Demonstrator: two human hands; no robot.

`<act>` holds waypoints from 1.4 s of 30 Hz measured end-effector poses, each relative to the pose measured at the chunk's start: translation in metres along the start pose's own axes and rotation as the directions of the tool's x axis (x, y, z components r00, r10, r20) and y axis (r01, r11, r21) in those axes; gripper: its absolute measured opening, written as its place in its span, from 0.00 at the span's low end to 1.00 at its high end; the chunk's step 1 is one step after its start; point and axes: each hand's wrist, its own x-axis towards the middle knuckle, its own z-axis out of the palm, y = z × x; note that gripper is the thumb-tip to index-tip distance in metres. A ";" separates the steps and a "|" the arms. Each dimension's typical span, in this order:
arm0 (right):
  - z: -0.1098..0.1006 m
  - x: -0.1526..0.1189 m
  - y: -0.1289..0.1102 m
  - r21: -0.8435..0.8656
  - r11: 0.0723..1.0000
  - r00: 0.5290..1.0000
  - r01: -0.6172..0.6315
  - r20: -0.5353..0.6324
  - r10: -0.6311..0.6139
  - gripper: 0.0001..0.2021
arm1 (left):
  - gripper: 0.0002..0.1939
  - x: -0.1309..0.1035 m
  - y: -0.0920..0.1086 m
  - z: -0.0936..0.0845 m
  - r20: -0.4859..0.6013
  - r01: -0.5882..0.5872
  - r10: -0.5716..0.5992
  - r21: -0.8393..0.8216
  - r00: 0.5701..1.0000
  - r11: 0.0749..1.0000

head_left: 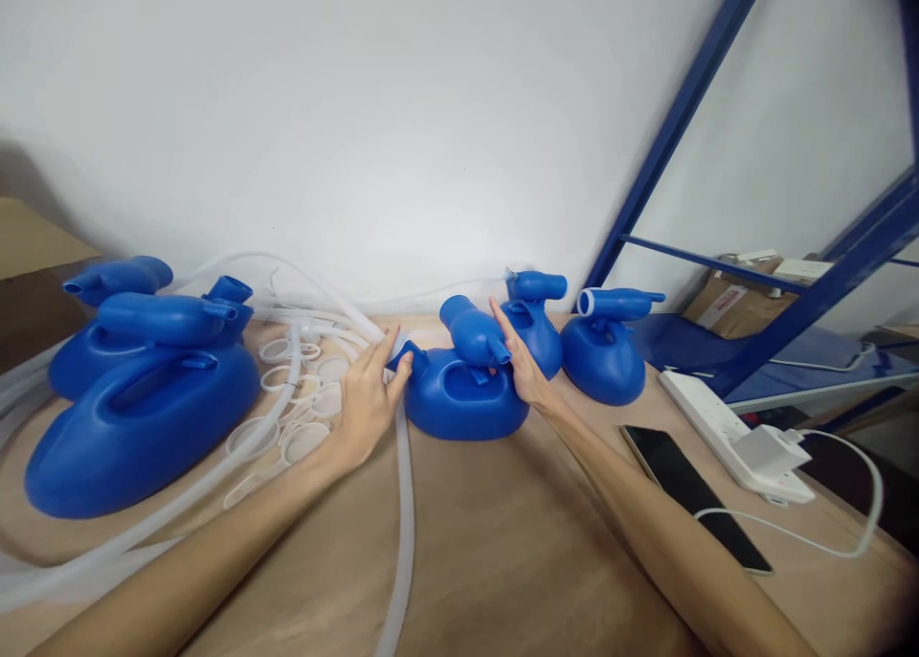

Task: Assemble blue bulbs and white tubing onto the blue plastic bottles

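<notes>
A blue plastic urinal bottle stands upright on the brown table in front of me, a blue funnel-shaped piece resting on its top. My left hand grips the neck at its left end, thumb on the near side. Against its right end lies my right hand, fingers stretched upward along the side and steadying it. Behind my right hand is another blue urinal bottle. A white translucent hose runs down the table beside my left hand.
Two more blue bottles stand at left, another at right. Several clear plastic rings with straps and loose hoses lie left of centre. A phone and a white power strip lie right, near a blue metal shelf.
</notes>
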 end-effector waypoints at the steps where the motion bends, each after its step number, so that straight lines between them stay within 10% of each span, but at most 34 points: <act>1: 0.000 -0.001 0.000 0.017 1.000 1.000 0.016 0.006 -0.016 0.49 | 0.25 -0.002 0.000 0.001 -0.004 -0.001 0.001 0.010 1.000 1.000; 11: 0.001 -0.001 0.000 -0.007 0.998 0.997 -0.070 -0.046 0.069 0.48 | 0.26 0.014 0.003 -0.010 0.160 0.039 -0.059 0.121 0.985 0.992; 17: 0.006 0.000 0.003 -0.058 0.994 0.993 -0.094 -0.071 0.090 0.42 | 0.24 0.041 0.028 -0.033 0.313 -0.286 0.137 0.502 0.940 0.816; 23: 0.007 0.000 0.003 -0.068 0.992 0.992 -0.104 -0.085 0.098 0.42 | 0.15 0.053 0.024 -0.018 0.512 -0.575 0.373 0.318 0.774 0.754; 42: 0.007 0.001 -0.001 -0.045 0.995 0.994 -0.086 -0.076 0.082 0.45 | 0.14 0.056 -0.006 -0.005 0.462 -0.519 0.388 0.197 0.797 0.832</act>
